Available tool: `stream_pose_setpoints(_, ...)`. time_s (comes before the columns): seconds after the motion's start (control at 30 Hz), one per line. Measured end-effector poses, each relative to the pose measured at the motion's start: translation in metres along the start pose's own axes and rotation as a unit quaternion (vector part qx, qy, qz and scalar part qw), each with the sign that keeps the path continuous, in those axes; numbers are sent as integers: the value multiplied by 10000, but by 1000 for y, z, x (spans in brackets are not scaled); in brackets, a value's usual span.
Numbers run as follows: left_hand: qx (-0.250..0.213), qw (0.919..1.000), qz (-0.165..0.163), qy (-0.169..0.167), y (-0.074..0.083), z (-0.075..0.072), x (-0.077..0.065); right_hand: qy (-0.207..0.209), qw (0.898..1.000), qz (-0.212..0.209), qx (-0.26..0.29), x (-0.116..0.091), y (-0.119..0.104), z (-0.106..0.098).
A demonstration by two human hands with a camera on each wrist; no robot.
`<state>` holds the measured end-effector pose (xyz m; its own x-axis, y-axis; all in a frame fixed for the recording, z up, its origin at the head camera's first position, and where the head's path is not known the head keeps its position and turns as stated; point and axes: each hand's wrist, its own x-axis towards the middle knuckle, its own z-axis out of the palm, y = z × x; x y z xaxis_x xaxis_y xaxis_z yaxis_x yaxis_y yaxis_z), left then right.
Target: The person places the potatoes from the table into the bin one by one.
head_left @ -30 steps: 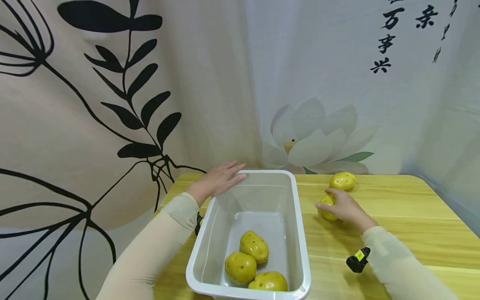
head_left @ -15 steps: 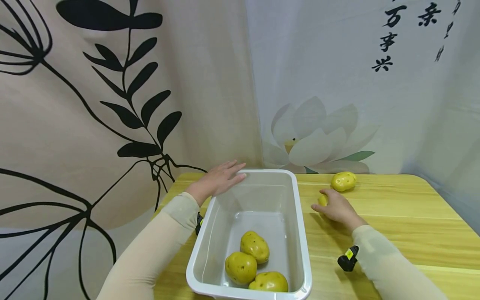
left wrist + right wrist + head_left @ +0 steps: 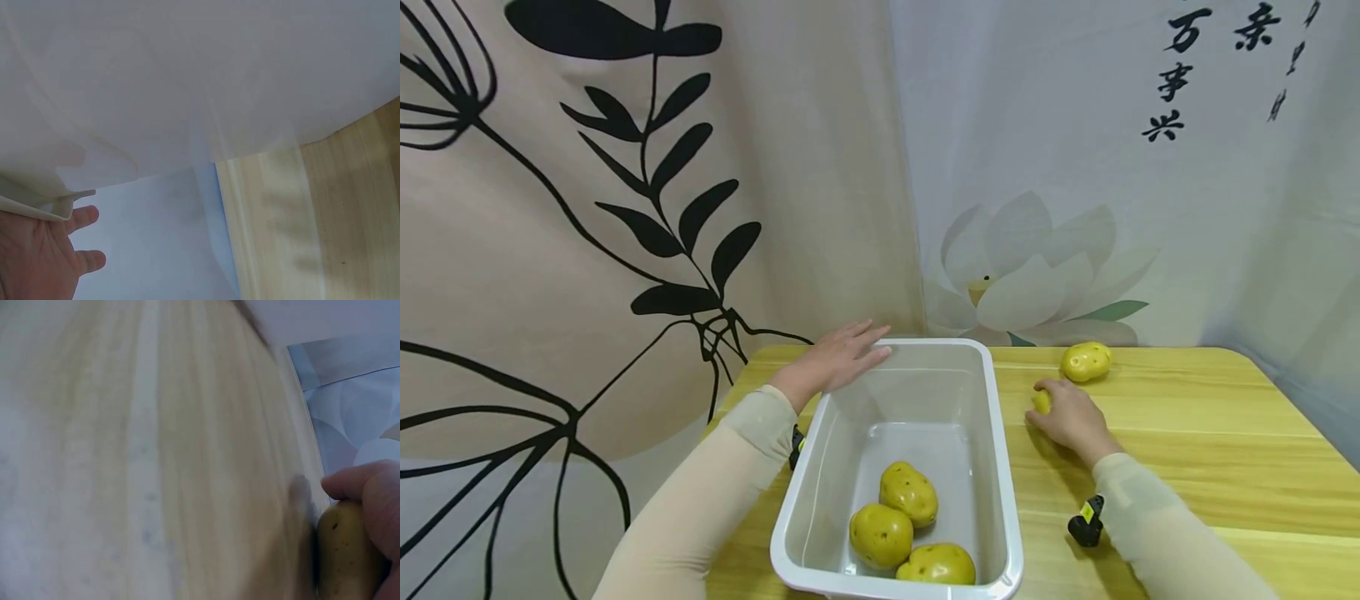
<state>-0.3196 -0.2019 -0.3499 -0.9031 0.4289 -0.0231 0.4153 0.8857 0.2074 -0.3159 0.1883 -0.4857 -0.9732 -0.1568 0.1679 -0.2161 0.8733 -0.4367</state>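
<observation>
My left hand (image 3: 842,360) rests on the far left corner of a white plastic tub (image 3: 1009,500), its fingers extended over the rim. In the left wrist view two fingertips (image 3: 91,260) stick out past that rim. To the right of the tub, my right hand (image 3: 1075,418) grips a yellow potato (image 3: 1041,402), mostly hidden by the hand in the head view. The right wrist view shows this dark-spotted potato (image 3: 345,553) between thumb and fingers, close over the table. Inside the tub lie three potatoes (image 3: 882,536), grouped toward the near end.
Another potato (image 3: 1086,362) lies near the back edge of the wooden table (image 3: 1217,442), just behind my right hand. A printed curtain (image 3: 820,167) hangs behind the table. Each wrist wears a small black device (image 3: 1086,521).
My right hand has moved a little left toward the tub with the gripped potato, away from the potato at the back. The left hand and the tub have stayed in place.
</observation>
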Motion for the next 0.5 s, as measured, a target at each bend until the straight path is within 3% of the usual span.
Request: stream_pose_setpoints(0.5, -130, 9999, -86, -11, 1, -1, -2, 152, 9992, 335, -172, 1, 0, 9)
